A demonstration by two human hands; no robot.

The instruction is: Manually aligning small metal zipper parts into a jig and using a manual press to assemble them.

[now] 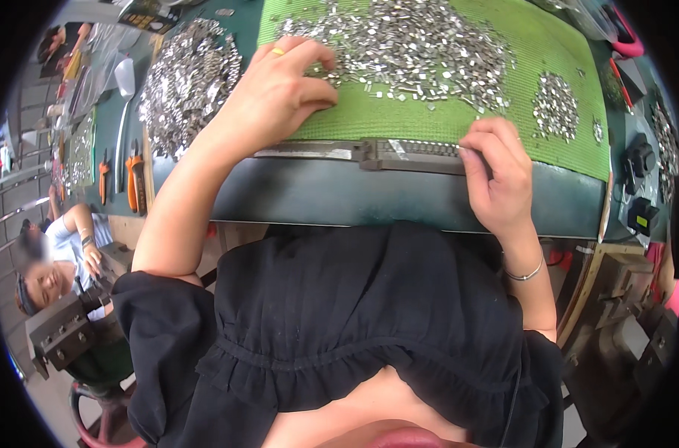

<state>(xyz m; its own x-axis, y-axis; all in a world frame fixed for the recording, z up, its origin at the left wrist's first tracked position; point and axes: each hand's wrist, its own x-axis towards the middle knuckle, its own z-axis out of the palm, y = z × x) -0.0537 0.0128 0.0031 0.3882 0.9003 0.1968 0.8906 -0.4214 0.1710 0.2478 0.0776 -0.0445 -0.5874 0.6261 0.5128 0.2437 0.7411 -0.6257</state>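
Note:
My left hand point(287, 86) reaches over the left edge of a heap of small shiny metal pieces point(422, 48) on a ribbed green mat point(571, 56). Its fingers are bent, with a gap between thumb and forefinger. Along the mat's near edge lies a long, narrow dark metal fixture point(422, 166), its right section holding a row of small pieces. At that section's right end is my right hand point(502, 175), thumb and forefinger pinched together against the fixture. Whatever lies between those fingertips is too small to make out.
A larger pile of metal parts point(194, 82) lies left of the mat, near orange-handled pliers point(135, 179). A small heap point(556, 108) sits on the mat's right. Black devices point(640, 160) stand farther right. At left, a person point(70, 246) sits beside a machine point(70, 336).

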